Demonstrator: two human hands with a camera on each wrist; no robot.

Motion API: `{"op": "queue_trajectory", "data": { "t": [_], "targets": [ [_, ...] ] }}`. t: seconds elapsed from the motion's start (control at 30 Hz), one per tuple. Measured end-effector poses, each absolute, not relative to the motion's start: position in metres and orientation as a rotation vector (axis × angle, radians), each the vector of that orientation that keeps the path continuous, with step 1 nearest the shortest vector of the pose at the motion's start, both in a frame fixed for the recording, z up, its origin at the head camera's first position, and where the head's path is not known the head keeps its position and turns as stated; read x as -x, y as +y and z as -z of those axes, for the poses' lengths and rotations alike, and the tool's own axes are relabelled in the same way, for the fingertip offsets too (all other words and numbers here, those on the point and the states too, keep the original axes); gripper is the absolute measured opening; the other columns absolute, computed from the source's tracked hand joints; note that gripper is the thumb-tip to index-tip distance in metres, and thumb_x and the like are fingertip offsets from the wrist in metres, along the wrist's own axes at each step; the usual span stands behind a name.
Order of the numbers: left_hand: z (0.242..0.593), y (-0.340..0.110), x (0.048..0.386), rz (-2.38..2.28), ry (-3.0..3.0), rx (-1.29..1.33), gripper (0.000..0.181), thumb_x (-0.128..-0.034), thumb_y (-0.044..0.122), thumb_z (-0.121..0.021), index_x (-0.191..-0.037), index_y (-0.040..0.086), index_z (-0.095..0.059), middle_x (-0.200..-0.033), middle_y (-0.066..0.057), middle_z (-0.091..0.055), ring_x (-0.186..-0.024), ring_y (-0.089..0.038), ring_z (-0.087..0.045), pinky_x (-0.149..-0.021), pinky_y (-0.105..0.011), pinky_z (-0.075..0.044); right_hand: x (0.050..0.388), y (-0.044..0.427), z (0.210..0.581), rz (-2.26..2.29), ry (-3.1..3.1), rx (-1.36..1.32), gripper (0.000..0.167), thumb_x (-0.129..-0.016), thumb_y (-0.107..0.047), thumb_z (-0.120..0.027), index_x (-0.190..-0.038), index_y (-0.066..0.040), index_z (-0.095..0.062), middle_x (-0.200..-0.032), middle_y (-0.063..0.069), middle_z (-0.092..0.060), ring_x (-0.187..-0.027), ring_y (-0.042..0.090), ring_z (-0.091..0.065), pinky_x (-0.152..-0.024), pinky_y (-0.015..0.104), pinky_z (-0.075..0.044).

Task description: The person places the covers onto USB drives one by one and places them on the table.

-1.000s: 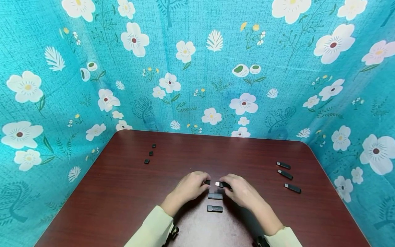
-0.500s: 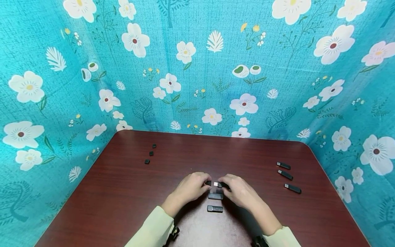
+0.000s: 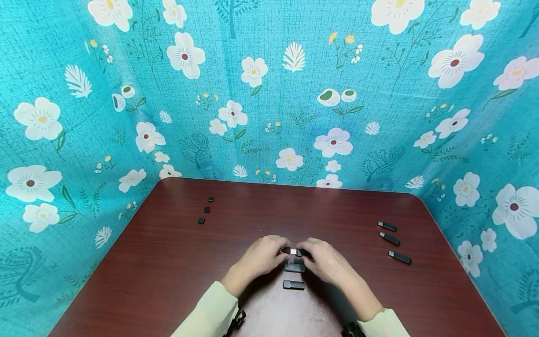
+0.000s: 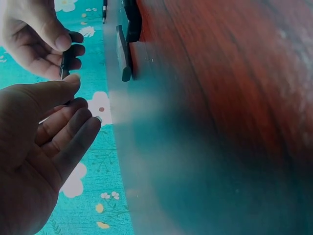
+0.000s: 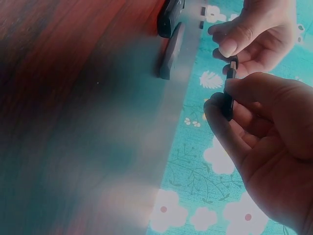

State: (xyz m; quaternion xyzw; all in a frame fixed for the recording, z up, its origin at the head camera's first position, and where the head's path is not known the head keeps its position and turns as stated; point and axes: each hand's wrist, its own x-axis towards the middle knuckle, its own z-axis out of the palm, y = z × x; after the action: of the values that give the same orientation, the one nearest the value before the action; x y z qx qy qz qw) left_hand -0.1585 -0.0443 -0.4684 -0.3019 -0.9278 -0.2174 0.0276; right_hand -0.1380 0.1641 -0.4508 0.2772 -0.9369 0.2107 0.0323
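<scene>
Closing a gap plain a second ago, pinching cap (image 3: 286, 250) in left hand (image 3: 266, 252) and drive (image 5: 228, 106) in right hand (image 3: 326, 258) above the table's (image 3: 236, 206) near middle, with connector (image 3: 293, 252) now at cap's mouth, apparently nearly joined.

Flowered turquoise cloth (image 3: 273, 103) around three sides of a wood-grained table (image 3: 177, 267) marks a screened-off workspace.

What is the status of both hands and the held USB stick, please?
Left hand pinches black cap. Right hand grips USB stick, metal plug facing cap. Nothing visible between them.
</scene>
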Motion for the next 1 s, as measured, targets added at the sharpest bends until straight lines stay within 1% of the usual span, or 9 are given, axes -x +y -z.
{"op": "queue_trajectory", "data": {
  "t": [0.3, 0.53, 0.77, 1.0],
  "targets": [
    [0.4672, -0.0438, 0.1567, 0.681, -2.846, 0.968, 0.016, -0.0934, 0.024, -0.075, -0.109, 0.019, -0.072, -0.097, 0.009, -0.069, -0.084, -0.003, -0.059, -0.074, -0.023, -0.052, 0.1376, 0.1639, 0.4507, -0.628, -2.887, -0.848, 0.024, -0.086, -0.003, -0.077, -0.11, -0.006, -0.072, -0.104, 0.002, -0.07, -0.094, 0.016, -0.066, -0.08, 0.038, -0.057],
    [0.4654, -0.0426, 0.1556, 0.705, -2.836, 0.982, 0.014, -0.0932, 0.024, -0.075, -0.106, 0.019, -0.071, -0.093, 0.009, -0.068, -0.08, -0.002, -0.057, -0.07, -0.021, -0.05, 0.1376, 0.1627, 0.452, -0.624, -2.89, -0.845, 0.024, -0.086, -0.004, -0.077, -0.11, -0.007, -0.072, -0.104, 0.002, -0.07, -0.095, 0.016, -0.066, -0.082, 0.038, -0.057],
    [0.4668, -0.0424, 0.1568, 0.68, -2.85, 0.95, 0.013, -0.0923, 0.022, -0.076, -0.104, 0.019, -0.07, -0.092, 0.009, -0.067, -0.08, -0.003, -0.056, -0.07, -0.021, -0.049, 0.1378, 0.1623, 0.4517, -0.623, -2.872, -0.856, 0.024, -0.086, -0.003, -0.077, -0.109, -0.006, -0.072, -0.103, 0.002, -0.07, -0.094, 0.016, -0.066, -0.081, 0.038, -0.057],
    [0.4679, -0.0419, 0.1567, 0.67, -2.862, 0.924, 0.012, -0.092, 0.021, -0.076, -0.102, 0.019, -0.07, -0.088, 0.01, -0.063, -0.076, -0.003, -0.053, -0.067, -0.021, -0.046, 0.1381, 0.1628, 0.4518, -0.627, -2.842, -0.882, 0.023, -0.085, -0.002, -0.077, -0.108, -0.006, -0.072, -0.103, 0.003, -0.07, -0.094, 0.017, -0.067, -0.082, 0.038, -0.057]
  ]
}}
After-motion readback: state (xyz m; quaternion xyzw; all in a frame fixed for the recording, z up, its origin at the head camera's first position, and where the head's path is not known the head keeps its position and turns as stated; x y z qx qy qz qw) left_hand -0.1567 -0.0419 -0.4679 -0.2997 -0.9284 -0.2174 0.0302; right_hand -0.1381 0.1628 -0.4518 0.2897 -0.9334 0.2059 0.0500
